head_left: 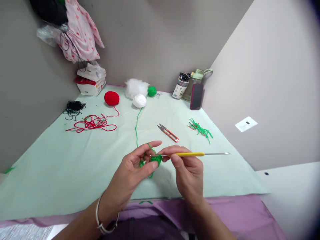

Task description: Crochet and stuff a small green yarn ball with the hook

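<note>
Pinched between the thumb and fingers of my left hand is a small piece of green crochet work. Green yarn loops over the raised index finger of that hand and runs back across the table to a green yarn ball. My right hand grips a crochet hook by its yellow handle, with a metal tip at either end. The hook's left tip lies at the top edge of the green piece; whether it passes through a stitch is too small to tell.
Orange-handled thread snips lie beyond my hands, with green yarn scraps to the right. Behind are a red yarn ball, a white yarn ball, white stuffing, a phone and a bottle. Tangled red yarn lies left.
</note>
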The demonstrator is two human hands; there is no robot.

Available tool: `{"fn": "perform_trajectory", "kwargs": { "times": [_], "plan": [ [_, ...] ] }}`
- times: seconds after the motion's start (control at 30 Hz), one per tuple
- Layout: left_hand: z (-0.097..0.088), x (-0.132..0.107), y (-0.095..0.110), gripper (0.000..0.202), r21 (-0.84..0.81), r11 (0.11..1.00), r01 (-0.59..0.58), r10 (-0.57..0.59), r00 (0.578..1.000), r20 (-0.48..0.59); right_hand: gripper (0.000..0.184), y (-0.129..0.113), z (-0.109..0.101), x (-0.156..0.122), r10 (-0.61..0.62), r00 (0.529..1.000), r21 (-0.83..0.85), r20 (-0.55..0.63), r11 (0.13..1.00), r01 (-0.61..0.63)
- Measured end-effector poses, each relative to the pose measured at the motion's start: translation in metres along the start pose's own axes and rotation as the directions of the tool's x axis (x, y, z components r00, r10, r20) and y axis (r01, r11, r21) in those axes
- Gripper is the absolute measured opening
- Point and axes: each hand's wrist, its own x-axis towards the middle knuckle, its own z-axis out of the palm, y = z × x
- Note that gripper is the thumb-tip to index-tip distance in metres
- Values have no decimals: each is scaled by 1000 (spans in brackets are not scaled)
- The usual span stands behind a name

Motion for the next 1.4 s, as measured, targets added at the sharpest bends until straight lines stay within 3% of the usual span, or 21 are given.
{"fn": "perform_trajectory", "kwargs": {
  "times": [0.4,0.7,0.93,1.07,1.4],
  "plan": [
    [-2,-1,-2,37,156,986,-53,60,997,-40,14,9,-4,-4,32,999,87,9,996,-33],
    [-3,-1,1,33,15,999,-38,39,998,-58,19,5,-7,-1,22,997,185,79,982,-36],
    [0,1,1,37,25,998,-49,50,996,-70,24,4,-5,-7,-129,990,32,49,991,127],
    [0,0,2,45,-4,999,-46,46,996,-77,29,7,-5,-10,-272,954,-22,129,961,277],
    [1,0,1,45,-57,997,-42,35,993,-110,23,5,-9,-11,-168,982,-25,88,985,171]
  ]
}}
